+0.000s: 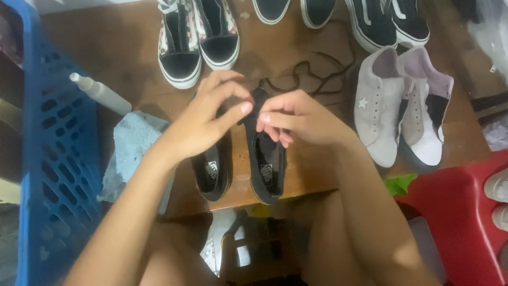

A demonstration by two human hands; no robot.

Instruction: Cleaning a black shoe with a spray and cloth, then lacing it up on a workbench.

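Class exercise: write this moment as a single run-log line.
left hand: pinching front of black shoe | right hand: same spot | black lace: loose behind | second black shoe: beside

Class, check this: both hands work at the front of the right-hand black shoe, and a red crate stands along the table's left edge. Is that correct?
Not quite: the head view shows the crate is blue, not red. Both the left hand and right hand do work at the front of the right-hand black shoe.
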